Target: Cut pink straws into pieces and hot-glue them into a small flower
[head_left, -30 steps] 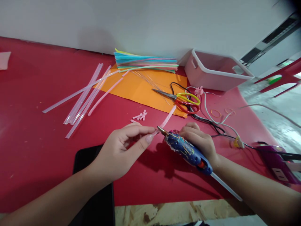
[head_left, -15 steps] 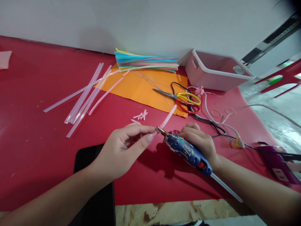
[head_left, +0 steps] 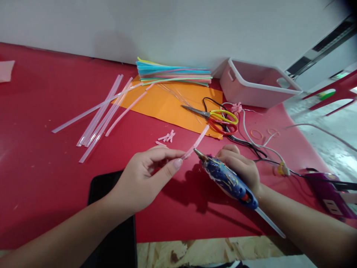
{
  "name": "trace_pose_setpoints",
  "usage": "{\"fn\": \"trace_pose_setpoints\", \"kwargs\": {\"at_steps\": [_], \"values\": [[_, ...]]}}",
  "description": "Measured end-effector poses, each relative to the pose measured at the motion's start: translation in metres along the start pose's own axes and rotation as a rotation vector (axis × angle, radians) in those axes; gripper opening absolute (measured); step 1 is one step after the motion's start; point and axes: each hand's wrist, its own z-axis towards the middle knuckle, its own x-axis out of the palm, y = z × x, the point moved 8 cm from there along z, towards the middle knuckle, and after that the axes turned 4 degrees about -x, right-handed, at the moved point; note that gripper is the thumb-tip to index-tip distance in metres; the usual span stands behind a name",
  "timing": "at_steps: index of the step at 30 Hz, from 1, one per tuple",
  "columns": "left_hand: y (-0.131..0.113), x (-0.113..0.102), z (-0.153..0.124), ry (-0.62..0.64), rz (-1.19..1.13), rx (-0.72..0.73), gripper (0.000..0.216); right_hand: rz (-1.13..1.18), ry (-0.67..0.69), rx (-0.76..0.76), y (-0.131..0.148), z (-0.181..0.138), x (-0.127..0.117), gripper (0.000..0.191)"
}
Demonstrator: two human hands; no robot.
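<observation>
My left hand (head_left: 152, 176) pinches one end of a pink pipe cleaner (head_left: 199, 139), which points up and to the right. My right hand (head_left: 241, 167) is wrapped round a blue hot glue gun (head_left: 227, 178) smeared with dried glue. Its metal nozzle is close to the pipe cleaner's middle, and a clear glue stick (head_left: 270, 223) pokes out of the back. Beyond my left fingers, several short pink pipe cleaner pieces (head_left: 167, 137) lie on the red tabletop (head_left: 44, 163). A black tablet-like slab (head_left: 119, 238) lies partly under my left forearm.
Scissors (head_left: 213, 117) with yellow and red handles rest on an orange sheet (head_left: 167, 106). Behind are bundled coloured pipe cleaners (head_left: 173, 70) and a pink bin (head_left: 251, 83). Glue sticks (head_left: 95, 115) lie left. Cables (head_left: 248, 145) run right to a purple power strip (head_left: 329, 193).
The glue gun in my right hand has shifted a little right, drawing its nozzle away from my left fingertips along the pipe cleaner. My left hand stays nearly still.
</observation>
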Motion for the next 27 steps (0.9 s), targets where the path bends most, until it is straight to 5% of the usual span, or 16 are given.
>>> {"fn": "trace_pose_setpoints", "kwargs": {"at_steps": [27], "values": [[0.0018, 0.0007, 0.0005, 0.015, -0.048, 0.005, 0.012, -0.063, 0.055, -0.024, 0.0067, 0.0075, 0.0035, 0.018]]}}
